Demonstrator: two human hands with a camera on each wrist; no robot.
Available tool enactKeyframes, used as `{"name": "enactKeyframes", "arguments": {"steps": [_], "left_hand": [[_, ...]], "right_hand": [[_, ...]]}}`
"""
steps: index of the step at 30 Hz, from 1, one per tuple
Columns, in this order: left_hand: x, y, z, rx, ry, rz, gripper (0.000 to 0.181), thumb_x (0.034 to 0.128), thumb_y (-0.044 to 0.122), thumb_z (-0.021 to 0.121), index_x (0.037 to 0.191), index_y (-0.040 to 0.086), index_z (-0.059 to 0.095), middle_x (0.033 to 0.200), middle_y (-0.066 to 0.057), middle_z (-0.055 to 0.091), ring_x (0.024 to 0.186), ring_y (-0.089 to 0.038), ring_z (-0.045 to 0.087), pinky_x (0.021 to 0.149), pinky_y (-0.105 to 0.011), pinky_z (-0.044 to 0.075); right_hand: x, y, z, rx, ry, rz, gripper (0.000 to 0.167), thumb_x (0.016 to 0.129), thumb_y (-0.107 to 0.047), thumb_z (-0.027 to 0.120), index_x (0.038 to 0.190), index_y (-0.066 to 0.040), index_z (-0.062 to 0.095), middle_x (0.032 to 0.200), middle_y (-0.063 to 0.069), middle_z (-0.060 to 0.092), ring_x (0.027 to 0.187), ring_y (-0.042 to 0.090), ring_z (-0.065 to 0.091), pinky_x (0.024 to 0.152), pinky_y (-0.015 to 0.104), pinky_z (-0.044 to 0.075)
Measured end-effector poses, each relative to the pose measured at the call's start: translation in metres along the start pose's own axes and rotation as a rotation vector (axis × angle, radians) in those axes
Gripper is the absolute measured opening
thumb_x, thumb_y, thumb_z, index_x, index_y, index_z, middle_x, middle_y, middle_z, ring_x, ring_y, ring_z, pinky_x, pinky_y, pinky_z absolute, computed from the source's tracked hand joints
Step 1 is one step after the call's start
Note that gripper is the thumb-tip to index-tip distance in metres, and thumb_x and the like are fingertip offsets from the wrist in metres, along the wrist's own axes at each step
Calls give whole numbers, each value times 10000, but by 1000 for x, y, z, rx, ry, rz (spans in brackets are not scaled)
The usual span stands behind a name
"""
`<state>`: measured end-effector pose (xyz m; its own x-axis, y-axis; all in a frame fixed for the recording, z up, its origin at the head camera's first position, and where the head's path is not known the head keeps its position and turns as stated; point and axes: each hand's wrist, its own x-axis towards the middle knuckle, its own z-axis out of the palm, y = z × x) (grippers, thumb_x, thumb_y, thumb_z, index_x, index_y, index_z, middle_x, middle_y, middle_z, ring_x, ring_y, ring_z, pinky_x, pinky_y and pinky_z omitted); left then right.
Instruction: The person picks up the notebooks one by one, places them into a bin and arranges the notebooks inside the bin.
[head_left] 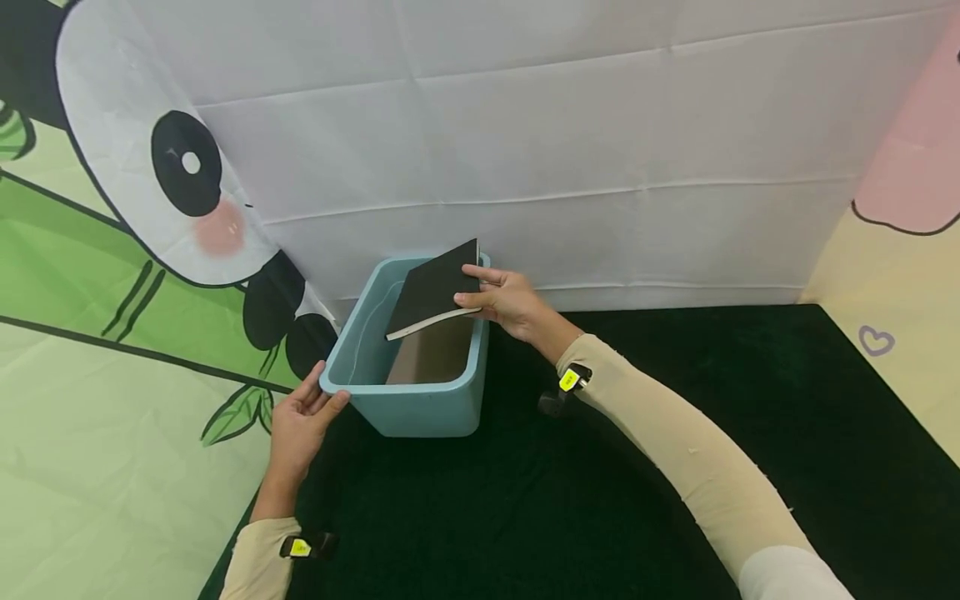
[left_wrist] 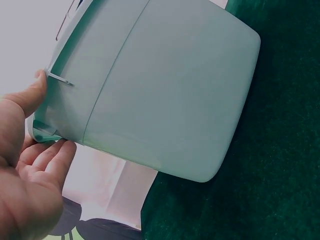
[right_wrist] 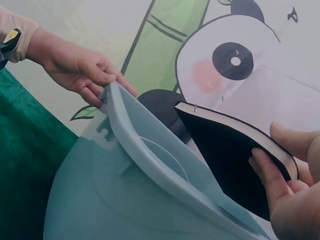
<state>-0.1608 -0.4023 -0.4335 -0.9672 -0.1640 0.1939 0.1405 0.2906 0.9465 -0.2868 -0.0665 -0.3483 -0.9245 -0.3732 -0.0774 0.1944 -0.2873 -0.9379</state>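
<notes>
A black-covered notebook [head_left: 438, 287] with pale page edges is tilted over the mouth of a light blue plastic bin [head_left: 420, 408]. My right hand [head_left: 513, 304] pinches the notebook by its right end, thumb on one cover and fingers on the other. In the right wrist view the notebook [right_wrist: 225, 150] slants above the bin's rim [right_wrist: 145, 155]. At the bin's near left corner, my left hand [head_left: 300, 425] grips the rim between thumb and fingers. Something flat and brownish [head_left: 435, 350] lies inside the bin, partly hidden by the notebook.
The bin stands on a dark green cloth-covered table [head_left: 600, 500], close to a white backdrop [head_left: 562, 167]. A printed panda and bamboo sheet [head_left: 135, 275] hangs at the left. On the right is a cream and pink sheet [head_left: 900, 292].
</notes>
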Motion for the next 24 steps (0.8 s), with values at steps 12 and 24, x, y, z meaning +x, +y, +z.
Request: {"name": "enactKeyframes", "arguments": {"steps": [12, 24], "left_hand": [[1, 1, 5, -18, -15, 13, 688, 982, 125, 697, 1583, 83, 364, 1594, -207, 378, 1398, -401, 426, 910, -108, 490], [6, -4, 9, -9, -31, 20, 708, 979, 158, 708, 1589, 84, 356, 1594, -219, 370, 1374, -249, 498, 918, -122, 498]], "right_hand": [[10, 19, 24, -55, 16, 35, 647, 873, 59, 767, 1468, -88, 561, 1618, 206, 354, 1308, 333, 591, 1027, 453, 540], [-11, 6, 20, -121, 4, 115, 418, 993, 21, 620, 1402, 65, 545, 1405, 227, 557, 1262, 381, 613, 986, 362, 567]]}}
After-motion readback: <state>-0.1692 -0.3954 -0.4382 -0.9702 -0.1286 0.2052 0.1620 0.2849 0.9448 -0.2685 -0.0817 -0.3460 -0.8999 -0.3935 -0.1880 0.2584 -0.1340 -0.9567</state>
